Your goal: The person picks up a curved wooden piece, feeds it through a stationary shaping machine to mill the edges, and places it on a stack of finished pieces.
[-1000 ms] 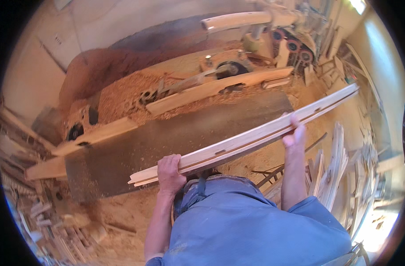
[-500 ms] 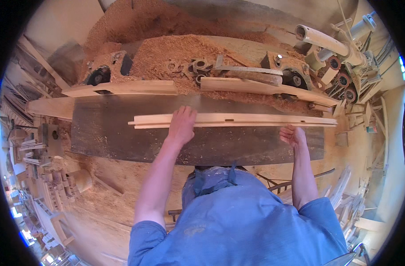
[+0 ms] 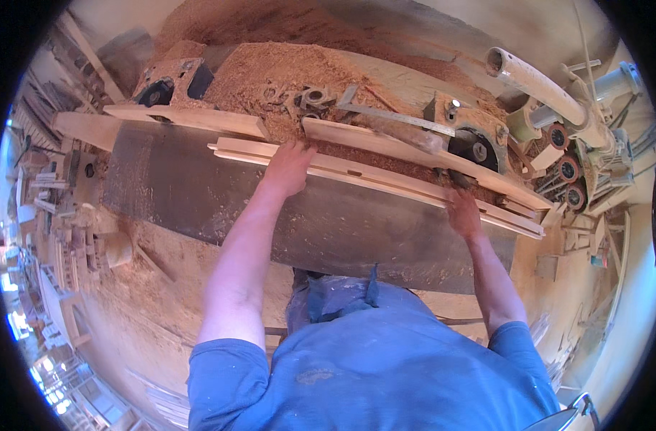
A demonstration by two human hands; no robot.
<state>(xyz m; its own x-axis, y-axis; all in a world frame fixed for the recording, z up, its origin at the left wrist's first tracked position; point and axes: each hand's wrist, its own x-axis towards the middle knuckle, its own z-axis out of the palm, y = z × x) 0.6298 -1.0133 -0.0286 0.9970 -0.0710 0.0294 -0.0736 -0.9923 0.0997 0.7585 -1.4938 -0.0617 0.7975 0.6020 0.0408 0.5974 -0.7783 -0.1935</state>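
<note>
A long pale wooden strip (image 3: 399, 187), with a lengthwise groove and a small slot, lies slantwise along the far part of a dark metal machine table (image 3: 342, 230). My left hand (image 3: 288, 170) is closed over the strip left of its middle. Farther right, my right hand (image 3: 463, 212) grips it too, its fingertips partly hidden in shadow. Just beyond the strip stand two wooden fence boards, a left one (image 3: 191, 119) and a right one (image 3: 385, 147). The strip's right end reaches close to the right board.
Reddish shavings (image 3: 263, 72) are heaped behind the boards, around metal brackets and a metal square (image 3: 396, 117). A thick pipe (image 3: 536, 82) and round machine parts (image 3: 568, 169) stand at the far right. Stacked wood pieces (image 3: 69, 255) lie at the left.
Both hands have carried the strip away from me toward the fence boards. Its right end now slants nearer. My right hand has turned from palm-up at the near edge to gripping the strip.
</note>
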